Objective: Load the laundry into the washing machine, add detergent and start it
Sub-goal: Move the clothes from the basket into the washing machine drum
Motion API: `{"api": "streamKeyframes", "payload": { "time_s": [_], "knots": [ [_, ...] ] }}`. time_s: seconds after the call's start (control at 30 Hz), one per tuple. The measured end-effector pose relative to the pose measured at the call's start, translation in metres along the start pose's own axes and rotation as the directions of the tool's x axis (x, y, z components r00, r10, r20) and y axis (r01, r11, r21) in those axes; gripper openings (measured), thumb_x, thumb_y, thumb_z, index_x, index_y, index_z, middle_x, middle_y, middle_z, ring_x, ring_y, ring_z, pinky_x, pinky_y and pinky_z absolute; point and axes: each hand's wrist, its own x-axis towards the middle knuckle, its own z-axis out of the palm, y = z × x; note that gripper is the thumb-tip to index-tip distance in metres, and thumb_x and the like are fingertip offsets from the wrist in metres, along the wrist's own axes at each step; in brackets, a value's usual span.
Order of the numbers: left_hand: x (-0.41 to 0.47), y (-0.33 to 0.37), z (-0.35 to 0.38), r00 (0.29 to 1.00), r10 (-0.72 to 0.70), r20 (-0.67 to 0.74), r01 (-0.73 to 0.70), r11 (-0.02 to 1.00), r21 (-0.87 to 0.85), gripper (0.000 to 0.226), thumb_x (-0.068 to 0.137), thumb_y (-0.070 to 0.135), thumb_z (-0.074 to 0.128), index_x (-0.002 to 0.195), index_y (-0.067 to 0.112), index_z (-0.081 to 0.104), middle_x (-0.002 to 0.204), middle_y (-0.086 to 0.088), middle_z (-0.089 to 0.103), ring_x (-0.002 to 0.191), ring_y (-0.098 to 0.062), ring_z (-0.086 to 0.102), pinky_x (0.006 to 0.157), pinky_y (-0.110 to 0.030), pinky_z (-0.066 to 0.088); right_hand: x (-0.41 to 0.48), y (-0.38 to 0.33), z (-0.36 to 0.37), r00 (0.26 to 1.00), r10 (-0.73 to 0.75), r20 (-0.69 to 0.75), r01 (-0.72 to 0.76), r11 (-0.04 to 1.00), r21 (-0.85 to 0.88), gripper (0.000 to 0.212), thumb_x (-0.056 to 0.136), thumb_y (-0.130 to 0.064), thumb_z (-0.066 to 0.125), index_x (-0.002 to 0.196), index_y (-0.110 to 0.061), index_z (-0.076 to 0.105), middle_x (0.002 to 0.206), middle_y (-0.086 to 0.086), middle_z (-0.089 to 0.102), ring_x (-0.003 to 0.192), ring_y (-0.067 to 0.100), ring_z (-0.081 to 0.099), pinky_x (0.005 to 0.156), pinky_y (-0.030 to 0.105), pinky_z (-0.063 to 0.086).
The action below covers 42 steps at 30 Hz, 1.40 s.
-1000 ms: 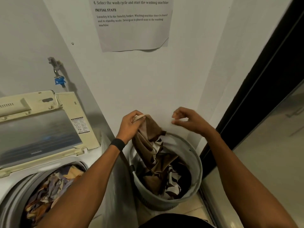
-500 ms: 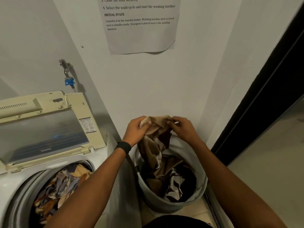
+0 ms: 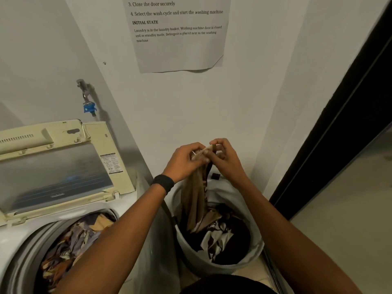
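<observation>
Left hand [image 3: 184, 160] and right hand [image 3: 228, 161], fingers curled, pinch the cloth [image 3: 193, 203] top; it hangs twelve-to-six into the basket [image 3: 212, 269].

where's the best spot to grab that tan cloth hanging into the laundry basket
Its bunched top edge, from above: the left hand and right hand pinch it there, and the tan cloth hangs straight down into the laundry basket, so it should lift clear.

Basket [image 3: 212, 269] and washer [image 3: 53, 218] on floor [image 3: 259, 272]
</observation>
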Motion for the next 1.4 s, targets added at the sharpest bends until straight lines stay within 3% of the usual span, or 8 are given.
{"api": "streamKeyframes", "payload": {
  "time_s": [0.27, 0.4, 0.6, 0.87, 1.1, 1.2, 1.3, 1.4],
  "knots": [
    [0.001, 0.001, -0.008, 0.993, -0.044, -0.106, 0.033, 0.994, -0.103, 0.007, 0.097, 0.024, 0.07, 0.093, 0.017, 0.07, 0.091, 0.003, 0.07, 0.09, -0.015, 0.065, 0.084, -0.034, 0.053, -0.033, 0.031, 0.03, 0.996, 0.089, 0.019, -0.09, 0.994, 0.059, 0.028, 0.105, -0.044, 0.051, 0.1, -0.018, 0.061, 0.095, 0.01, 0.069, 0.091, 0.033, 0.069, 0.083, 0.059, 0.058],
    [0.003, 0.005, -0.011, 0.985, -0.041, -0.167, 0.02, 0.991, -0.13, 0.018, 0.098, 0.031, 0.069, 0.089, 0.016, 0.066, 0.086, 0.005, 0.067, 0.085, -0.016, 0.064, 0.081, -0.032, 0.051, -0.024, 0.019, 0.029, 0.995, -0.008, -0.101, 0.008, 1.0, 0.004, 0.022, 0.108, -0.035, 0.05, 0.095, -0.019, 0.06, 0.084, 0.001, 0.063, 0.075, 0.013, 0.059, 0.069, 0.034, 0.051],
    [0.0, 0.007, -0.008, 0.982, -0.116, -0.147, 0.093, 0.983, -0.157, 0.033, 0.1, 0.043, 0.061, 0.08, 0.018, 0.062, 0.071, 0.007, 0.061, 0.067, -0.007, 0.055, 0.067, -0.022, 0.044, 0.004, -0.012, 0.01, 0.992, -0.124, -0.003, 0.123, 0.986, -0.109, 0.015, 0.104, -0.03, 0.057, 0.098, -0.021, 0.067, 0.09, -0.005, 0.068, 0.085, 0.007, 0.063, 0.077, 0.022, 0.05],
    [0.007, 0.021, -0.002, 0.935, -0.05, -0.352, -0.012, 0.985, -0.17, 0.021, 0.108, 0.028, 0.051, 0.094, 0.016, 0.059, 0.083, 0.003, 0.062, 0.077, -0.003, 0.057, 0.072, -0.012, 0.043, -0.035, 0.032, 0.022, 0.998, -0.007, 0.07, 0.019, 0.985, -0.169, 0.035, 0.103, -0.054, 0.051, 0.097, -0.02, 0.06, 0.081, 0.006, 0.066, 0.071, 0.021, 0.066, 0.066, 0.048, 0.056],
    [-0.005, 0.001, 0.019, 0.802, -0.209, -0.56, 0.069, 0.963, -0.261, 0.026, 0.112, 0.033, 0.039, 0.092, 0.018, 0.05, 0.074, 0.005, 0.05, 0.066, -0.004, 0.047, 0.065, -0.019, 0.041, -0.039, 0.049, -0.013, 0.998, 0.053, 0.031, -0.05, 0.995, -0.091, 0.041, 0.093, -0.048, 0.071, 0.081, -0.011, 0.061, 0.069, 0.006, 0.058, 0.066, 0.016, 0.059, 0.064, 0.046, 0.051],
    [-0.007, -0.007, 0.031, 0.824, -0.252, -0.508, 0.114, 0.951, -0.286, 0.026, 0.112, 0.037, 0.035, 0.093, 0.024, 0.046, 0.081, -0.002, 0.054, 0.072, -0.007, 0.051, 0.072, -0.026, 0.045, -0.023, 0.017, -0.025, 1.0, -0.004, -0.027, 0.004, 1.0, -0.012, 0.025, 0.094, -0.037, 0.073, 0.088, -0.013, 0.069, 0.078, 0.011, 0.066, 0.071, 0.013, 0.059, 0.069, 0.03, 0.047],
    [-0.009, -0.003, 0.044, 0.913, -0.216, -0.347, 0.089, 0.933, -0.348, 0.034, 0.111, 0.042, 0.031, 0.103, 0.022, 0.056, 0.091, 0.001, 0.064, 0.087, -0.011, 0.063, 0.083, -0.027, 0.052, -0.005, -0.01, -0.02, 0.996, -0.083, 0.037, 0.085, 0.995, -0.046, 0.016, 0.098, -0.032, 0.068, 0.091, -0.019, 0.073, 0.078, 0.017, 0.065, 0.067, 0.018, 0.056, 0.067, 0.031, 0.045],
    [-0.01, 0.005, 0.057, 0.941, -0.253, -0.225, 0.152, 0.91, -0.386, 0.05, 0.107, 0.055, 0.028, 0.117, 0.025, 0.067, 0.105, 0.004, 0.073, 0.098, -0.009, 0.069, 0.085, -0.026, 0.058, 0.004, -0.019, -0.003, 0.995, -0.096, 0.029, 0.097, 0.994, -0.042, 0.016, 0.101, -0.031, 0.064, 0.094, -0.019, 0.072, 0.078, 0.003, 0.07, 0.074, 0.023, 0.066, 0.07, 0.032, 0.053]
  ]
}}
